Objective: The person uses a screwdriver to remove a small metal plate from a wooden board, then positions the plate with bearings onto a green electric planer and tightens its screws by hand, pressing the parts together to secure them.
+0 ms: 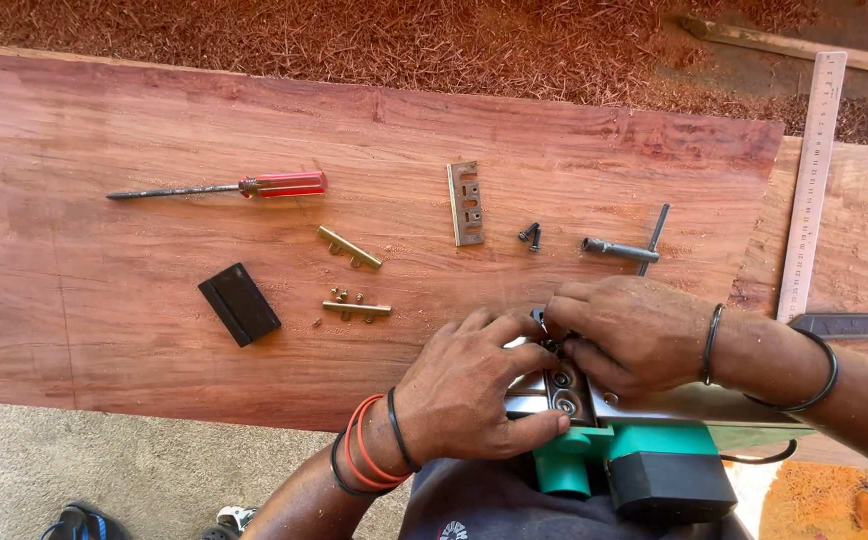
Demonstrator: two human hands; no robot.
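- Red wooden plank [154,330]: runs left to right across view, bearing all loose parts.
- Electric planer [644,460]: green and black, upturned at plank's near edge, long axis left-right.
- Left hand [474,395]: fingers curled together, clamped on planer body, thumb along green housing.
- Right hand [634,335]: fingertips pinched over blade drum; item held, cannot tell.
- Steel ruler [812,190]: far right, near upright.
- Red-handled screwdriver [224,187]: tip pointing left.
- Blade plate [466,203], socket wrench [626,248]: just beyond hands.

screwdriver [244,186] left of blade plate [465,203], on plank [134,110]
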